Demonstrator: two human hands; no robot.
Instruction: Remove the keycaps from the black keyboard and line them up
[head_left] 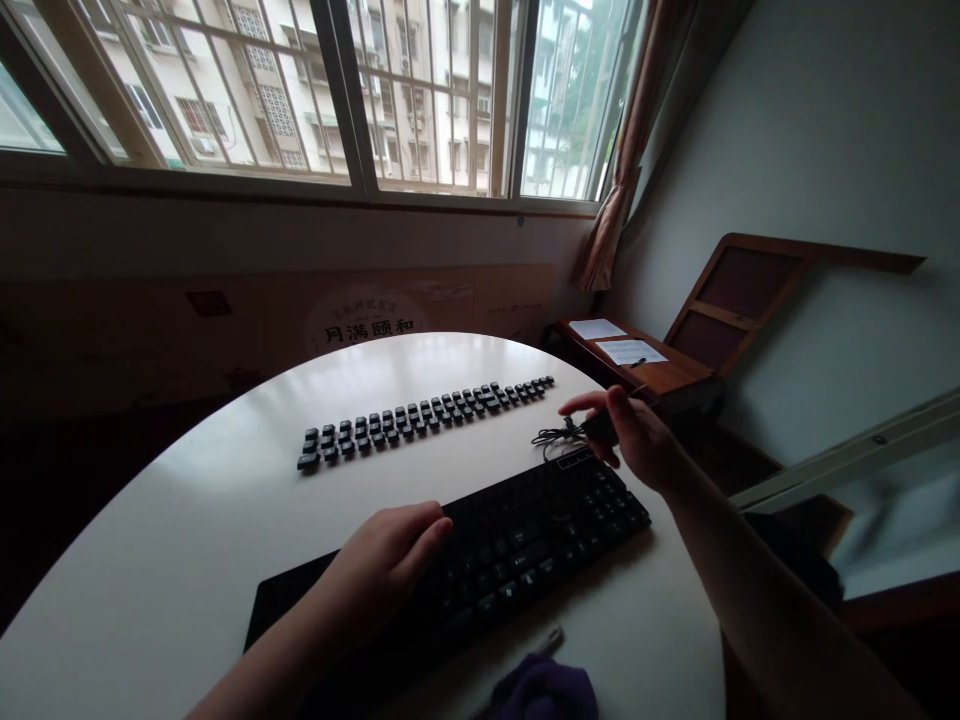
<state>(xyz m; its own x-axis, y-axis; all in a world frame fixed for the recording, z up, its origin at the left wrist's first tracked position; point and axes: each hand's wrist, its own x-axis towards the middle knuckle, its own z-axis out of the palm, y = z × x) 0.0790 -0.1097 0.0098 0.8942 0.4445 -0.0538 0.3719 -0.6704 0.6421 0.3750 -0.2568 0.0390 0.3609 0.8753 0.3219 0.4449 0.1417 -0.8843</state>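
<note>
Our right hand point(643, 440) could snag the cable point(553, 437), jerking the keyboard point(525, 540) under our left hand point(394, 545); both grips look unclear.

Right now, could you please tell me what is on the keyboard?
Keys show on the right part of the keyboard; the left hand and forearm lie across its left part. Whatever is beneath them is covered and cannot be seen.
</note>
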